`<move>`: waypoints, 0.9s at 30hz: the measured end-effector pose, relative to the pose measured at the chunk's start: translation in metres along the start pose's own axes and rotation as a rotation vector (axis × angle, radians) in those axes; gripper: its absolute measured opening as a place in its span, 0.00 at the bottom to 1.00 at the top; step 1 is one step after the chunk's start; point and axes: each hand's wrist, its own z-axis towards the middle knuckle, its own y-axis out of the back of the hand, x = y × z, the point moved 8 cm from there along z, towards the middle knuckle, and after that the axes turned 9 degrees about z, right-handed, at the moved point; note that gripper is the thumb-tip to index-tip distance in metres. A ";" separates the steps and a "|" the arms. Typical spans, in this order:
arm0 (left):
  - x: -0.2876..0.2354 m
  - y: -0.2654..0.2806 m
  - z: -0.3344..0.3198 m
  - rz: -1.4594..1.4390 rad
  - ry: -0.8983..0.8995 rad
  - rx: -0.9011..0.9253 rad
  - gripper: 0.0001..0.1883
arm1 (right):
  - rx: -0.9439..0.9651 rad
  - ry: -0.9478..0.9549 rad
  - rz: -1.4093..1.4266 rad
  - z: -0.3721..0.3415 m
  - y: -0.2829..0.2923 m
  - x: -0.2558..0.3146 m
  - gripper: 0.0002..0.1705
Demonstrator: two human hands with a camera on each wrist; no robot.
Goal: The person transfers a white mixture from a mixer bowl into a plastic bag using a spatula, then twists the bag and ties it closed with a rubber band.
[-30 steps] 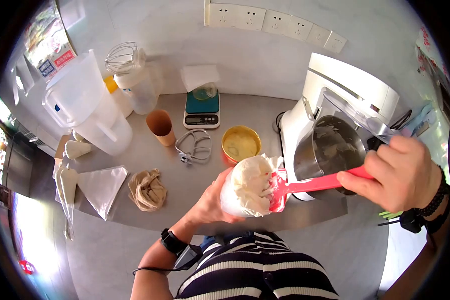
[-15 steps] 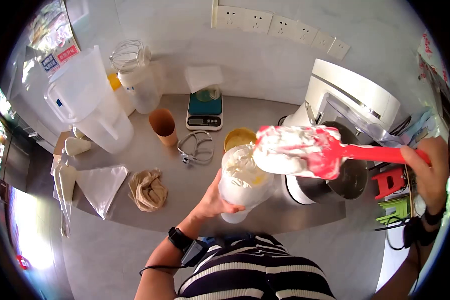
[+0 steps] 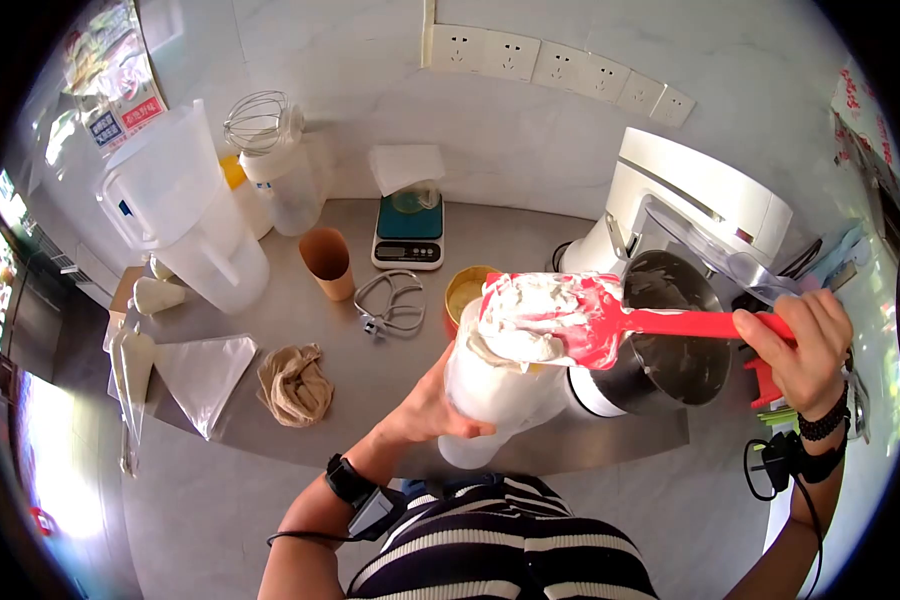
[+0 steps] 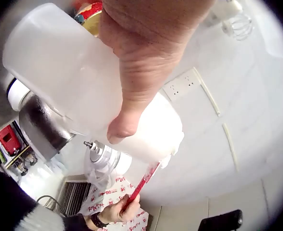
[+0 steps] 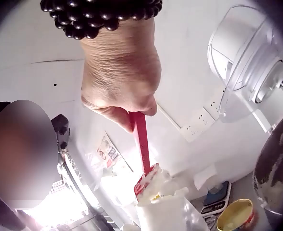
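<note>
My left hand [image 3: 430, 405] grips a tall frosted white container [image 3: 500, 395] around its side, tilted, with the thumb across it in the left wrist view. White cream [image 5: 168, 185] shows at its mouth. My right hand [image 3: 805, 350] holds a red spatula [image 3: 685, 322] by its handle, and the cream-smeared blade overlaps the container's mouth in the head view. In the right wrist view the blade sits right at the rim. Beside the container, a steel mixer bowl [image 3: 685, 375] with cream streaks sits at the white stand mixer [image 3: 705, 185].
Behind the container stands a yellow-rimmed tin [image 3: 460, 290]. A digital scale [image 3: 408, 250], beater [image 3: 395, 305], brown paper cup [image 3: 327, 263], crumpled cloth [image 3: 297, 385], clear piping bag [image 3: 205, 375] and filled piping bag [image 3: 132, 365] lie across the counter [image 3: 390, 375]. Large plastic jugs [image 3: 185, 215] stand at left.
The spatula blade came up from the container's mouth loaded with cream, my right hand swinging right, then moved back left and lower over the mouth. The left hand keeps its grip; the container has tilted.
</note>
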 end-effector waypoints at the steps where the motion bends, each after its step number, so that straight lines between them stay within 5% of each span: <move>1: -0.001 0.000 -0.001 -0.006 -0.001 -0.010 0.56 | 0.008 0.003 0.017 0.000 -0.001 0.000 0.20; 9: -0.010 -0.001 -0.001 0.158 -0.125 -0.093 0.59 | 0.140 0.105 0.119 0.009 -0.001 0.010 0.18; 17: 0.011 -0.002 -0.005 0.217 -0.100 -0.204 0.58 | 0.361 -0.012 0.313 0.033 -0.009 0.008 0.12; 18: 0.014 0.000 -0.006 0.398 -0.140 -0.220 0.58 | 0.360 -0.008 0.303 0.035 -0.007 0.007 0.12; 22: 0.027 0.010 -0.007 0.100 -0.128 -0.334 0.57 | 0.346 -0.037 0.238 0.041 0.011 -0.003 0.13; 27: 0.041 0.032 -0.011 0.337 -0.096 -0.414 0.56 | 0.173 -0.400 0.552 0.001 0.008 -0.034 0.17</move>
